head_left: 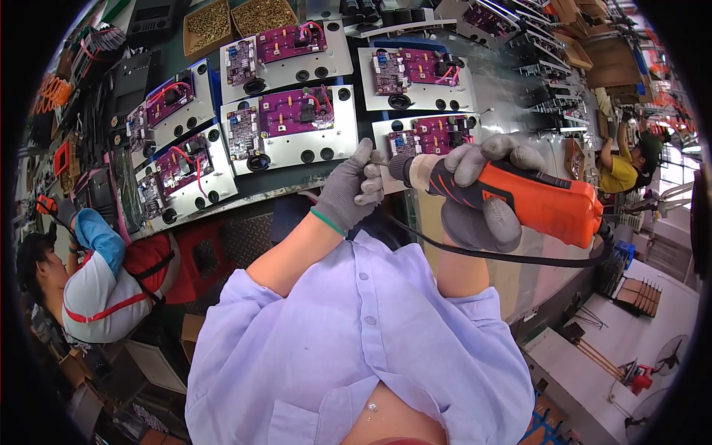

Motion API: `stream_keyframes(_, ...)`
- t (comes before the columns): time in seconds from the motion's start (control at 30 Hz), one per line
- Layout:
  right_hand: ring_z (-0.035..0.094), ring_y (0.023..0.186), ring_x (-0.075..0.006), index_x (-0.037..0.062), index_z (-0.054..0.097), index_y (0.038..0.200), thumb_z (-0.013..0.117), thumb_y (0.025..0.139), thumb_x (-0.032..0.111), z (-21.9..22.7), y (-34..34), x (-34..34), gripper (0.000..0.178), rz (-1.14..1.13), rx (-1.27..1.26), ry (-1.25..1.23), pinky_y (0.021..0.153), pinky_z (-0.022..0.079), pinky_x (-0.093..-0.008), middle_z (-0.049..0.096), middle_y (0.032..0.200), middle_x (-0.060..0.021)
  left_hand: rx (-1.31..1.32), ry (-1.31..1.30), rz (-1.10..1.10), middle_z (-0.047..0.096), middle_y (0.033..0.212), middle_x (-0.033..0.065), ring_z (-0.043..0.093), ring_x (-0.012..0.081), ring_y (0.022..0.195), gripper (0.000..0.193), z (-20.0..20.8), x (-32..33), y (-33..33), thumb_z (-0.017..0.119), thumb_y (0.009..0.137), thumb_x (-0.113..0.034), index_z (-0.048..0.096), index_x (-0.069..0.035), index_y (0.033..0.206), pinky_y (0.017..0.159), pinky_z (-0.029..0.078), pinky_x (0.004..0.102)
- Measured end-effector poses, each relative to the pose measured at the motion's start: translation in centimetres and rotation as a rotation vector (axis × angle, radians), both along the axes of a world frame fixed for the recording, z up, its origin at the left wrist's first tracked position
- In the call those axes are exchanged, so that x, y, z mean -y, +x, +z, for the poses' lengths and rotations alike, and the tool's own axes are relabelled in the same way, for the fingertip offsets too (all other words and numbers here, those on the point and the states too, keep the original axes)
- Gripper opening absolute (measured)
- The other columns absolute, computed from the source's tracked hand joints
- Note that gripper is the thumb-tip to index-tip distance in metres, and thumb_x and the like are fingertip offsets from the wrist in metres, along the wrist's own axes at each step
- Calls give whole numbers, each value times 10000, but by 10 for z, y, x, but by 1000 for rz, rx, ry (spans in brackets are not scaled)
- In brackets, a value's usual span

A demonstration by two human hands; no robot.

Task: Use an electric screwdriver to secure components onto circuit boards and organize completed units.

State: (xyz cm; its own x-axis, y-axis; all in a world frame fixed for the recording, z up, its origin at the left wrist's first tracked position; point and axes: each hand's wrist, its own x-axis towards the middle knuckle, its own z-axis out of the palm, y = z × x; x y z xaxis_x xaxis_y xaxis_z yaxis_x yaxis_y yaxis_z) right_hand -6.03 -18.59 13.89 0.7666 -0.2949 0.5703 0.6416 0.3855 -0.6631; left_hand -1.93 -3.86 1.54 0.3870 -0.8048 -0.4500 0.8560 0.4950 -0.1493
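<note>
My right hand, in a grey glove, is wrapped round an orange and black electric screwdriver. The tool lies nearly level, its nose toward the left and its black cord looping below. At that nose, the gloved fingers of my left hand are pinched together by the bit; whatever they hold is too small to make out. Just beyond both hands sit metal plates carrying purple circuit boards. The nearest board is partly covered by the tool, and another plate lies to its left.
More plates with boards fill the bench. Open boxes of small brass-coloured parts stand at the far edge, with rows of metal brackets at right. A seated co-worker is at left, beside a red stool; another person works far right.
</note>
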Motion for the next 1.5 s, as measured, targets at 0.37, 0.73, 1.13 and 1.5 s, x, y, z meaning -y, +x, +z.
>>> stream_keyframes(0.37, 600, 836, -258, 74, 456, 1254, 634, 798, 105, 6, -1, 1, 490, 51, 32, -8, 624, 491, -432, 507, 1157, -178, -9, 97, 28, 532, 631, -6, 429, 55, 425, 288, 4, 2, 1, 559, 917, -329, 592, -47, 868, 275, 308, 156)
stream_keyframes(0.73, 612, 795, -250, 53, 475, 1228, 686, 780, 121, 6, -5, 3, 500, 14, 32, -62, 666, 510, -399, 529, 1113, -189, 134, 123, -24, 589, 685, 33, 475, 89, 467, 372, 9, 8, -3, 528, 921, -405, 576, -36, 937, 327, 344, 177)
stream_keyframes(1.13, 608, 790, -247, 5, 488, 1195, 608, 693, 106, -26, 7, 11, 525, -343, -160, -89, 753, 494, -415, 560, 1071, -199, 450, 634, -406, 491, 699, -16, 440, 73, 540, 286, -19, -12, -15, 542, 903, -274, 575, -38, 1063, 426, 329, 215)
stream_keyframes(1.5, 616, 743, -204, -32, 464, 1092, 547, 648, -52, -41, 28, 9, 452, -393, -251, -82, 635, 528, -324, 545, 1035, -185, 1033, 856, -626, 491, 646, 3, 449, 97, 564, 284, -68, 27, -30, 568, 876, -272, 598, 0, 951, 526, 379, 254)
